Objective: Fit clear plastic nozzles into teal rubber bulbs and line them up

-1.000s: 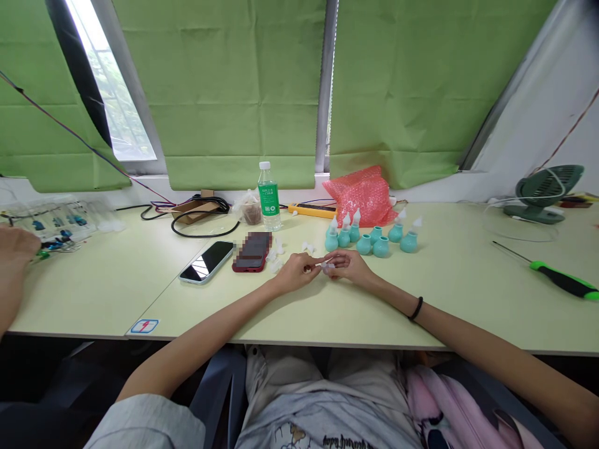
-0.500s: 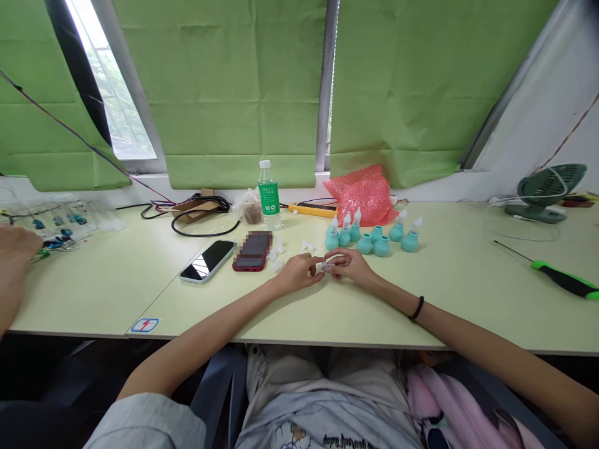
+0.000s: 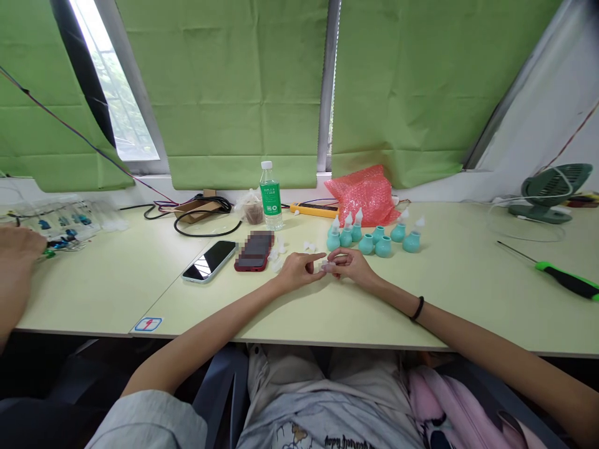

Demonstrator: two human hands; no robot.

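My right hand (image 3: 353,265) pinches a small whitish translucent piece (image 3: 329,267) between thumb and fingers, just above the table. From the other side my left hand (image 3: 299,272) reaches to the same piece, its index finger and thumb apart around the near end; whether it touches is too small to tell. Just beyond my right hand stand several turquoise bulb-shaped pots (image 3: 383,247). Some carry a clear pointed tip (image 3: 359,216), while others have open necks. Loose white translucent pieces (image 3: 277,254) lie left of my hands, and another white piece (image 3: 309,247) lies behind them.
Two phones, one pale-edged (image 3: 209,262) and one red-cased (image 3: 254,252), lie to the left. A water bottle (image 3: 271,198), red bubble wrap (image 3: 367,196) and a yellow-cased item (image 3: 313,210) stand behind. Rightward are a screwdriver (image 3: 564,276) and a green fan (image 3: 552,190). Another person's hand (image 3: 21,246) is far left.
My left index finger has lifted slightly away from my right fingers, widening its gap to the thumb. The piece stays in my right hand. The view has shifted slightly.
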